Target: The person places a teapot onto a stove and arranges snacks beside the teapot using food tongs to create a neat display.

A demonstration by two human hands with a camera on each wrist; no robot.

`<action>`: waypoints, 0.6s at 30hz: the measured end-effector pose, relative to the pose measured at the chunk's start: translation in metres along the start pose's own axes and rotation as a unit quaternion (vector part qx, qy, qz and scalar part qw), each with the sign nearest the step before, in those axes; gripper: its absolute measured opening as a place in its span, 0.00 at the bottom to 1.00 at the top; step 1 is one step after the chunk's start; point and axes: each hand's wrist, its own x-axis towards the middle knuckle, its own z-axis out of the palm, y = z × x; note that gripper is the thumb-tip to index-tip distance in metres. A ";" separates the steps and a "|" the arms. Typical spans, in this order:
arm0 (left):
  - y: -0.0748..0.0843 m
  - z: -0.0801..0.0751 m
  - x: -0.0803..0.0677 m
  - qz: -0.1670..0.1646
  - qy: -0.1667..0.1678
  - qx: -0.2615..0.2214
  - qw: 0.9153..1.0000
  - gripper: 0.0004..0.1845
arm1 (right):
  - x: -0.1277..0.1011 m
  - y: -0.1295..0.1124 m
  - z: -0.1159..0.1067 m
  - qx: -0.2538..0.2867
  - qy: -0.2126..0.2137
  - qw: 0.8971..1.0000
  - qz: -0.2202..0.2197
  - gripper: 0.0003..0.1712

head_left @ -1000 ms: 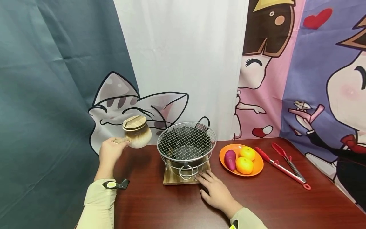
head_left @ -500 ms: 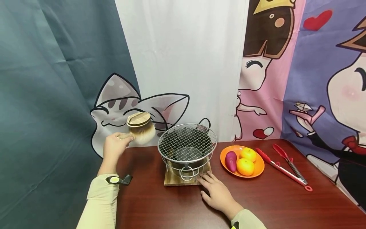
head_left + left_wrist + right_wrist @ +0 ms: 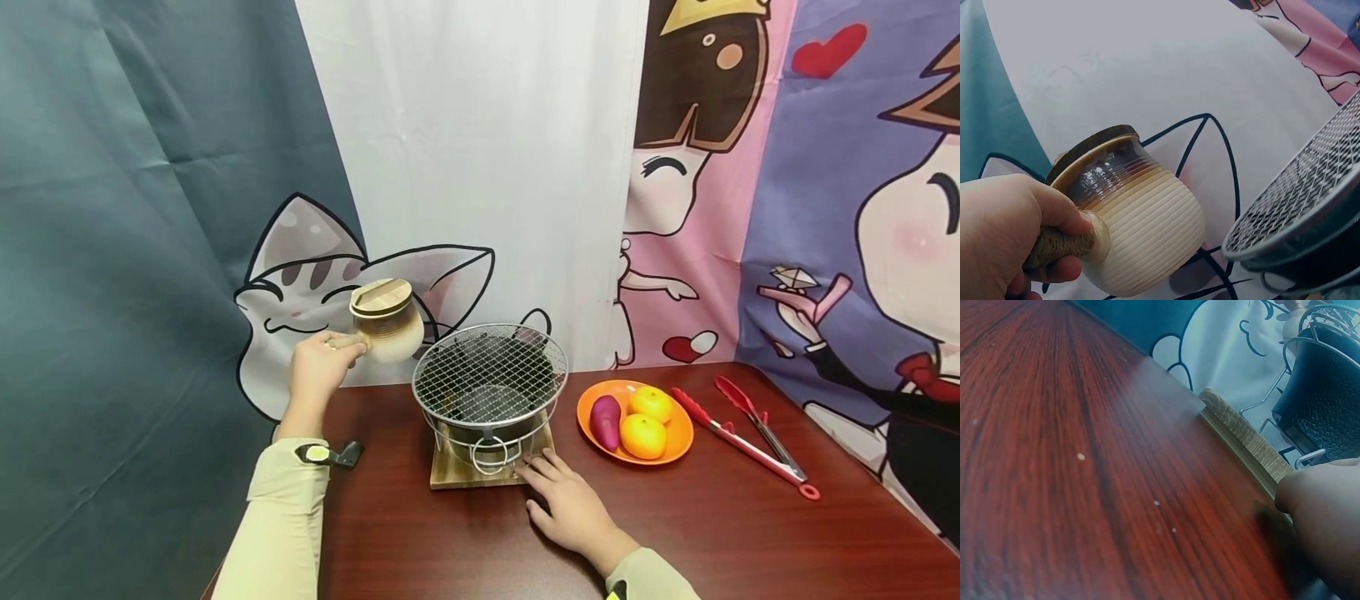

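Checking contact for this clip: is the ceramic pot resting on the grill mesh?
No. The left hand holds the ceramic pot by its rope-wrapped handle in the air, left of the grill mesh, not touching it.

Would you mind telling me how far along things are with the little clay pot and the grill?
Done: the clay pot is off the table, lid on, held by its rope-wrapped handle in the left hand. In hand: it hangs beside the grill mesh, not over it, while the right hand rests at the wooden base. Left, judging by this: setting it down.
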 end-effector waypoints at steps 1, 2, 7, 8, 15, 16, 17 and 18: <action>0.002 0.002 0.001 0.002 0.000 -0.004 1.000 0.19 | 0.000 0.000 0.000 0.000 0.000 1.000 0.000 0.29; 0.004 0.004 0.002 0.004 0.000 -0.007 1.000 0.19 | 0.001 0.000 0.000 0.001 0.000 1.000 -0.001 0.29; 0.012 0.013 0.006 0.019 -0.004 -0.024 1.000 0.17 | 0.001 0.000 -0.001 0.003 -0.001 1.000 0.002 0.30; 0.014 0.015 0.006 0.024 -0.005 -0.025 0.999 0.17 | 0.000 0.000 -0.001 0.003 -0.002 1.000 0.002 0.30; 0.027 0.028 0.009 0.040 -0.020 -0.034 0.998 0.15 | 0.000 0.000 0.000 -0.003 0.001 1.000 0.000 0.29; 0.029 0.030 0.009 0.040 -0.023 -0.037 0.998 0.15 | 0.000 0.000 0.000 -0.003 0.002 1.000 -0.001 0.29; 0.030 0.032 0.009 0.040 -0.026 -0.042 0.998 0.15 | 0.000 0.000 0.000 -0.004 0.002 1.000 0.000 0.29; 0.031 0.034 0.010 0.041 -0.029 -0.047 0.998 0.15 | 0.000 0.000 0.000 -0.004 0.002 1.000 0.000 0.29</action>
